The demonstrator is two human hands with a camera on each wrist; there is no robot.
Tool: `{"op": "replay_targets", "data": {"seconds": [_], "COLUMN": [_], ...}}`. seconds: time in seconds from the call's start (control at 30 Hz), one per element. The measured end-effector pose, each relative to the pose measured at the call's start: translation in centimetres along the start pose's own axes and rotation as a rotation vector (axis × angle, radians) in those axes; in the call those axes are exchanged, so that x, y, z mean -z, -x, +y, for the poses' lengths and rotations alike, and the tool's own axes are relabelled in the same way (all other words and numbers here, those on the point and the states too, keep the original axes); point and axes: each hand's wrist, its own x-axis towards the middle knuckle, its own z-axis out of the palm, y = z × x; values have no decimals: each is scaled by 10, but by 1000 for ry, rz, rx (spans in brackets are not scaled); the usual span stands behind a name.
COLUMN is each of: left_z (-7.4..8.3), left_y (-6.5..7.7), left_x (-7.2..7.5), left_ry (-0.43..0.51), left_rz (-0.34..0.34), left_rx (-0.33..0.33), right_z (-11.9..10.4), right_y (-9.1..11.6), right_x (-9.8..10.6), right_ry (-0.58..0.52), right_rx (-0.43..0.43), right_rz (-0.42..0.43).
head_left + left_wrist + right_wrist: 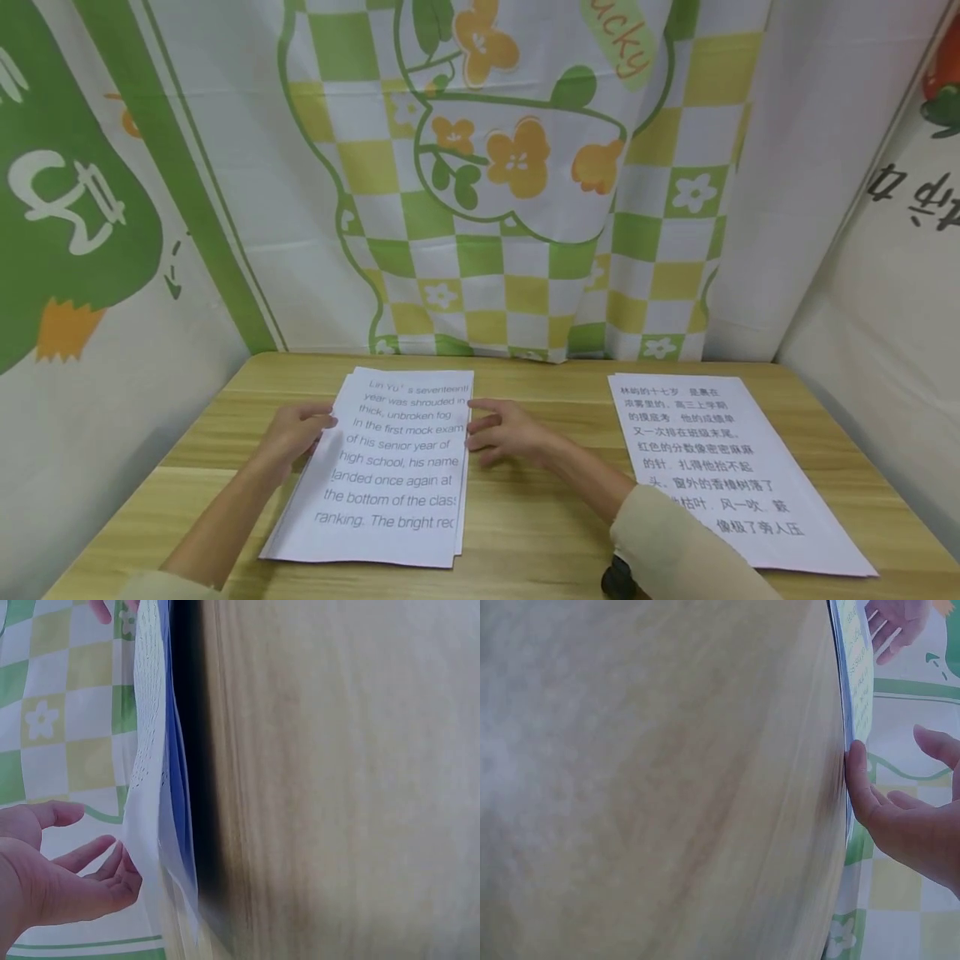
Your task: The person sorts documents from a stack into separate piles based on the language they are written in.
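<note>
A stack of white printed sheets [397, 467] with English text lies on the wooden table, its edges slightly uneven. My left hand [292, 433] is at the stack's left edge, and its fingertips touch the paper; in the left wrist view, this hand [75, 877] has its thumb apart from bent fingers. At the right edge, my right hand [510, 432] touches the sheets with fingers extended. The right wrist view has that hand [911, 817] with a fingertip against the side of the paper [859, 682]. From the left wrist, the lower sheets [180, 795] look slightly fanned apart.
A second stack of sheets [720, 467] with Chinese text lies to the right, partly covered by my right sleeve [682, 542]. Beneath both is the wooden table [547, 517]. A patterned curtain [510, 275] hangs behind the table's far edge, with printed fabric at both sides.
</note>
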Motion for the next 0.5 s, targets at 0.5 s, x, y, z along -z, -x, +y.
{"op": "replay_targets", "data": {"seconds": [0.5], "left_z": [-3], "left_y": [3], "left_x": [-2], "left_ry": [-68], "left_rz": [21], "left_rx": [-36], "right_z": [2], "right_y": [1], "right_x": [1], "right_ry": [15], "right_rx": [20], "right_rz": [-41]}}
